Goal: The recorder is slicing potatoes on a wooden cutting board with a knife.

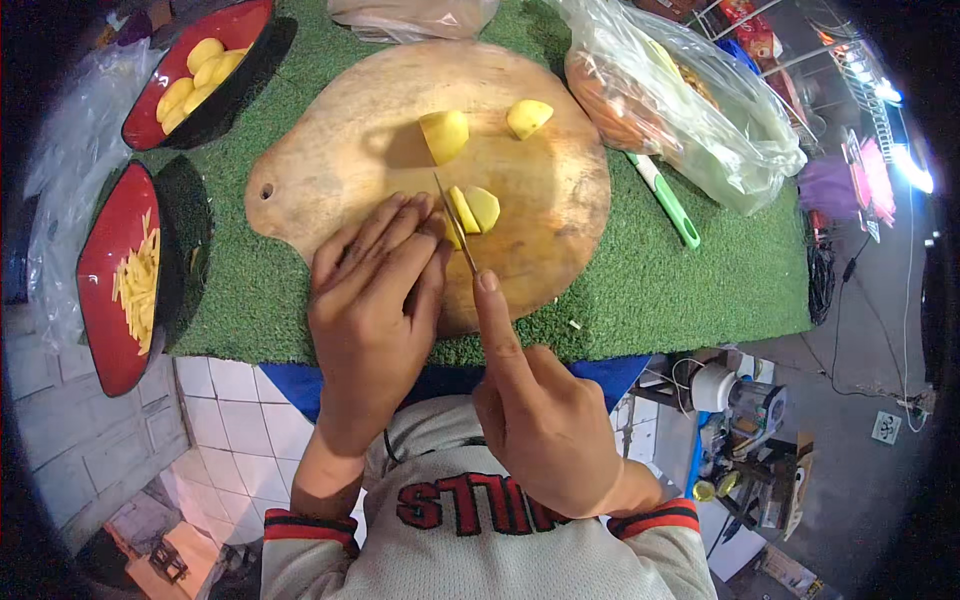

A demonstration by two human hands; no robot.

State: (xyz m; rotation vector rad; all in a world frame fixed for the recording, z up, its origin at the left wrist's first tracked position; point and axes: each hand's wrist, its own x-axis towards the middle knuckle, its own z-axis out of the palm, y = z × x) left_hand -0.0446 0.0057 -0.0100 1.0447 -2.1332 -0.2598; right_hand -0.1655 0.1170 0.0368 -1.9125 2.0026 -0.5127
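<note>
My right hand [551, 420] grips a kitchen knife [454, 217], the index finger laid along its spine and the handle hidden in the palm. The blade stands against a piece of peeled potato, mostly hidden, on the round wooden cutting board [330, 142]. Curled fingertips of my left hand [379, 285] hold that piece down, just left of the blade. Right of the blade lie a thin potato slice [466, 210] and a thicker potato piece [482, 208]. Farther back on the board are a large potato chunk [445, 136] and a smaller potato chunk [529, 118].
At the left stand a red-and-black bowl of potato strips [136, 289] and another bowl with peeled potatoes [199, 82]. A plastic bag of vegetables [675, 105] touches the board's right side. Beside it, a green-and-white handled tool [666, 199] lies on the green turf-like mat [645, 300].
</note>
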